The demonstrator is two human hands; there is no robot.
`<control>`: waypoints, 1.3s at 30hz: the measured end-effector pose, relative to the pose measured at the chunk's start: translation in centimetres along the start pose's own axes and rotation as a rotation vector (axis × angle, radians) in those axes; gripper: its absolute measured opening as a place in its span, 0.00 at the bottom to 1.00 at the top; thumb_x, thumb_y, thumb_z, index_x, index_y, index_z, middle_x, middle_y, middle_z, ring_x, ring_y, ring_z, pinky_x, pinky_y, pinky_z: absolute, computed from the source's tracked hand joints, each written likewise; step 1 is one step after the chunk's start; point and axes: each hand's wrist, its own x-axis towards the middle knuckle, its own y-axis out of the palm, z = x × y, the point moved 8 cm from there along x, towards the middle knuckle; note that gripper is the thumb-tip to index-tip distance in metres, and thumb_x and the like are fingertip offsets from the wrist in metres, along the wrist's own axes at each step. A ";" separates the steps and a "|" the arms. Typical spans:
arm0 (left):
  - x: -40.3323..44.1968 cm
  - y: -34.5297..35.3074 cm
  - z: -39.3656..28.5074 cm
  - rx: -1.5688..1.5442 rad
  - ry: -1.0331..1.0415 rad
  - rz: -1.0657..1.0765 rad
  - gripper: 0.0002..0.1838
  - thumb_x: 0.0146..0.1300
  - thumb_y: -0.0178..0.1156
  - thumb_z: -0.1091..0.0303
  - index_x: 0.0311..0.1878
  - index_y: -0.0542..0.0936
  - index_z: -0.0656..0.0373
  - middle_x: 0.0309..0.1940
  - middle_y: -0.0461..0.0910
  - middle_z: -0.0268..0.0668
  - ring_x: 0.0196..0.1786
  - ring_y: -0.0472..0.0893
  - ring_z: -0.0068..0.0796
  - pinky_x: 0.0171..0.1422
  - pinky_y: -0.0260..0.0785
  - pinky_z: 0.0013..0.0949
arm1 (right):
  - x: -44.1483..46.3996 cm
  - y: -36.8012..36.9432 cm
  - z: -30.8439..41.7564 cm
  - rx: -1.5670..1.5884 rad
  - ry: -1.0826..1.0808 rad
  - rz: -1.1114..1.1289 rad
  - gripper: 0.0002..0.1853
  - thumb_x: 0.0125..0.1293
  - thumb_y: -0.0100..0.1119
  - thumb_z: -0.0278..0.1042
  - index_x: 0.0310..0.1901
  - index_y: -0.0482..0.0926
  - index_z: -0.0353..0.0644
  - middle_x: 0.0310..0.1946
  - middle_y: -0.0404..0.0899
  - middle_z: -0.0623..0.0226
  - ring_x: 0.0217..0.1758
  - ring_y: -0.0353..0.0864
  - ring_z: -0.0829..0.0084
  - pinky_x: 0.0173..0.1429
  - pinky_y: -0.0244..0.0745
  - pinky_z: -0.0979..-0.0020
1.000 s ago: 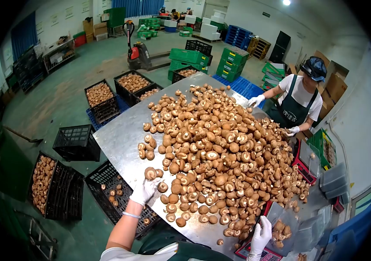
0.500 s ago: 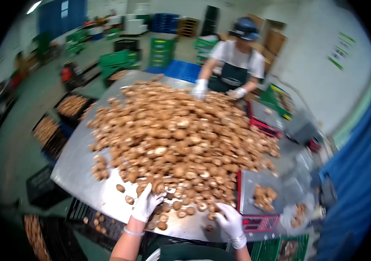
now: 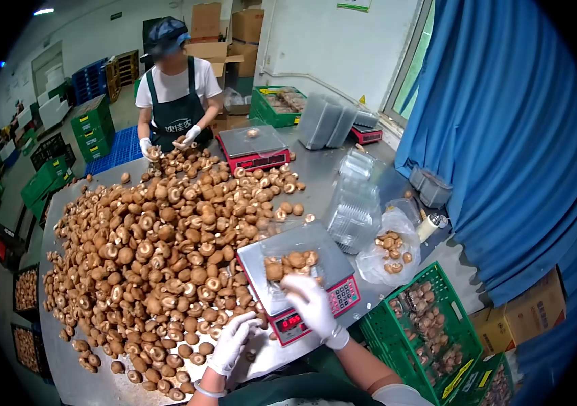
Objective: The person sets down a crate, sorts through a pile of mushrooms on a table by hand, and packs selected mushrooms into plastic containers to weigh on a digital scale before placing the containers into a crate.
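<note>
A large heap of brown mushrooms covers the left of the metal table. My left hand, gloved in white, is at the heap's front edge with its fingers curled; what they hold, if anything, is hidden. My right hand, also gloved, reaches over the front of a red scale, its fingers bent beside a clear tray of mushrooms on the scale plate. Whether it grips the tray is unclear. The scale's red display is lit.
Across the table a co-worker handles mushrooms beside a second scale. Stacked clear trays and a plastic bag of mushrooms lie right. A green crate of packed trays stands at the lower right, near a blue curtain.
The view has turned right. My left hand has left the mushrooms it was touching at the table's left front. My right hand has moved over the scale, beside the tray.
</note>
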 end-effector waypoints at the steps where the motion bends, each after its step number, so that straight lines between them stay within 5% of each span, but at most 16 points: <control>1: 0.7 0.3 -0.1 0.017 0.010 -0.047 0.22 0.71 0.51 0.59 0.60 0.71 0.66 0.49 0.79 0.40 0.47 0.79 0.27 0.53 0.72 0.29 | 1.1 -2.3 -1.0 -0.122 0.004 -0.099 0.20 0.58 0.62 0.24 0.54 0.76 0.40 0.57 0.72 0.54 0.60 0.72 0.57 0.64 0.68 0.63; 5: 3.0 1.2 0.2 0.072 0.085 -0.152 0.19 0.71 0.52 0.63 0.58 0.73 0.66 0.49 0.80 0.38 0.45 0.79 0.23 0.53 0.70 0.26 | 1.6 -1.3 -8.4 -0.752 -0.033 0.292 0.41 0.60 0.59 0.56 0.67 0.60 0.36 0.67 0.59 0.43 0.70 0.58 0.47 0.69 0.57 0.54; 9: 3.4 0.7 -0.6 0.161 0.190 -0.350 0.16 0.71 0.52 0.66 0.56 0.74 0.66 0.46 0.80 0.38 0.45 0.79 0.24 0.53 0.71 0.27 | 2.8 -7.2 -9.3 -0.279 0.014 0.126 0.34 0.61 0.61 0.42 0.66 0.62 0.35 0.65 0.61 0.44 0.70 0.57 0.48 0.73 0.53 0.57; 12: 2.8 -0.6 -1.0 0.282 0.262 -0.544 0.13 0.70 0.51 0.70 0.53 0.76 0.65 0.47 0.79 0.37 0.47 0.79 0.25 0.54 0.71 0.28 | 3.5 -10.8 -14.3 -0.086 0.103 -0.011 0.28 0.64 0.57 0.33 0.65 0.64 0.34 0.63 0.66 0.48 0.66 0.66 0.53 0.70 0.60 0.61; 16: 3.5 0.6 -2.9 0.650 0.347 -0.730 0.17 0.66 0.54 0.73 0.57 0.74 0.65 0.48 0.78 0.40 0.51 0.77 0.30 0.56 0.70 0.31 | 4.0 -10.4 -15.3 -0.049 0.134 0.098 0.29 0.64 0.57 0.33 0.65 0.63 0.34 0.62 0.67 0.47 0.66 0.66 0.52 0.69 0.61 0.61; 19: 6.6 3.4 -3.5 0.940 0.306 -0.623 0.27 0.61 0.58 0.72 0.64 0.69 0.57 0.43 0.76 0.44 0.45 0.78 0.37 0.52 0.70 0.33 | 3.3 -6.3 -12.1 -0.182 -0.011 0.271 0.36 0.62 0.59 0.38 0.68 0.58 0.33 0.64 0.63 0.43 0.69 0.60 0.47 0.71 0.57 0.59; 23: 8.3 5.8 -2.9 1.184 0.367 -0.571 0.26 0.59 0.62 0.66 0.62 0.71 0.53 0.29 0.70 0.39 0.32 0.73 0.39 0.36 0.67 0.38 | 1.2 -2.5 -10.7 -0.327 -0.093 0.429 0.39 0.60 0.61 0.45 0.68 0.57 0.35 0.68 0.58 0.50 0.72 0.53 0.46 0.65 0.63 0.54; 24: 8.0 5.9 -3.0 1.217 0.293 -0.595 0.26 0.58 0.63 0.71 0.62 0.72 0.55 0.31 0.72 0.40 0.32 0.74 0.37 0.37 0.68 0.35 | 0.9 -2.6 -10.9 -0.300 -0.078 0.417 0.39 0.60 0.61 0.45 0.68 0.58 0.35 0.68 0.59 0.50 0.71 0.54 0.45 0.66 0.62 0.55; 29: 5.8 4.5 -1.3 0.982 0.255 -0.565 0.27 0.58 0.63 0.71 0.62 0.72 0.55 0.29 0.75 0.36 0.31 0.77 0.29 0.38 0.71 0.33 | 1.8 -5.7 -13.1 -0.095 0.039 0.251 0.27 0.63 0.59 0.41 0.61 0.70 0.37 0.61 0.67 0.51 0.69 0.61 0.50 0.70 0.59 0.59; 33: 5.5 2.5 1.7 0.404 0.074 -0.482 0.27 0.65 0.56 0.74 0.68 0.64 0.61 0.27 0.76 0.30 0.31 0.77 0.18 0.37 0.72 0.23 | 6.1 -5.9 -16.9 0.369 0.326 0.012 0.26 0.69 0.54 0.43 0.64 0.66 0.38 0.61 0.68 0.52 0.66 0.66 0.60 0.67 0.62 0.64; 35: 6.2 2.2 4.2 0.065 0.020 -0.368 0.27 0.68 0.54 0.73 0.69 0.61 0.63 0.28 0.77 0.31 0.31 0.78 0.19 0.36 0.72 0.22 | 6.9 -2.7 -19.2 0.626 0.685 0.175 0.27 0.73 0.47 0.43 0.68 0.59 0.40 0.64 0.67 0.56 0.66 0.67 0.68 0.65 0.63 0.67; 39: 6.5 2.5 4.6 -0.030 -0.006 -0.319 0.25 0.70 0.52 0.69 0.68 0.62 0.64 0.29 0.79 0.33 0.29 0.80 0.20 0.36 0.73 0.21 | 8.4 -3.2 -16.5 0.815 0.533 0.088 0.27 0.74 0.44 0.48 0.67 0.62 0.41 0.59 0.72 0.60 0.64 0.69 0.70 0.65 0.62 0.68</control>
